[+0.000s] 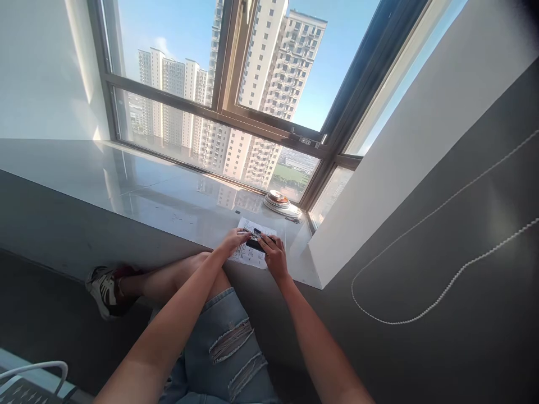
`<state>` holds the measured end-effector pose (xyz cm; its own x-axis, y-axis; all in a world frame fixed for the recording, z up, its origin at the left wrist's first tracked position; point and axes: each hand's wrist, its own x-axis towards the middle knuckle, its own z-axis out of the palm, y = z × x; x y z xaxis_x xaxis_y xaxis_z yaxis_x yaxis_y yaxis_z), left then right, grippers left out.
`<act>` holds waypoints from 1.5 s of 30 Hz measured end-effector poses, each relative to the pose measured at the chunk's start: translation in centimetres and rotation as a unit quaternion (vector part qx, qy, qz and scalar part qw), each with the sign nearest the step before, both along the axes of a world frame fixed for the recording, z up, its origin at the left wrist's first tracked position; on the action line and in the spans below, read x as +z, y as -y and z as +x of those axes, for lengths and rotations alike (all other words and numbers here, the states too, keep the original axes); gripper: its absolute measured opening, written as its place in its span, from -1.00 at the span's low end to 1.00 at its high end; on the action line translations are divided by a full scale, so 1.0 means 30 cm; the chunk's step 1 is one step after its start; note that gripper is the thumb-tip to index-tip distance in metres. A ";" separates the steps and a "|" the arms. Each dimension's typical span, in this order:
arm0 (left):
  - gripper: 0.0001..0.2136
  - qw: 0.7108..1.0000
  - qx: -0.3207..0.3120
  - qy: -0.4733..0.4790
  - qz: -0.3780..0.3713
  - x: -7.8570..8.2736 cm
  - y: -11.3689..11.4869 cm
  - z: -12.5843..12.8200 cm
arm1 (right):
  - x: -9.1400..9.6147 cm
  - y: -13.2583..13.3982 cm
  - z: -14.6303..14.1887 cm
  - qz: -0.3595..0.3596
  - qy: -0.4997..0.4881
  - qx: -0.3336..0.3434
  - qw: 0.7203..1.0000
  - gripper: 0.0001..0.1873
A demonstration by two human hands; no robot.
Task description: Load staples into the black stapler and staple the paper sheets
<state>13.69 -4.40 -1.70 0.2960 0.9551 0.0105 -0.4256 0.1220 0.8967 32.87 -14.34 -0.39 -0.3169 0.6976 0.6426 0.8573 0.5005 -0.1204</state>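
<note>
A printed sheet of paper (252, 255) lies on the pale window sill (138, 191) near its right end. On the paper rests a small dark object (255, 243), too small to name. My left hand (234, 241) touches its left side with curled fingers. My right hand (273, 255) grips its right side, fingers closed over it. Both forearms reach forward over my knees in ripped denim shorts (223, 348).
A round stack of white plates with a brownish top (280, 203) sits in the sill's far right corner. A beaded blind cord (442, 280) hangs on the grey wall at right. The large window shows tower blocks. A shoe (103, 289) rests below the sill.
</note>
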 end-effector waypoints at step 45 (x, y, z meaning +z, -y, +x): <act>-0.74 0.931 0.080 -0.126 0.332 0.113 0.144 -0.010 | -0.027 -0.013 0.019 0.024 -0.174 -0.008 0.984 -0.63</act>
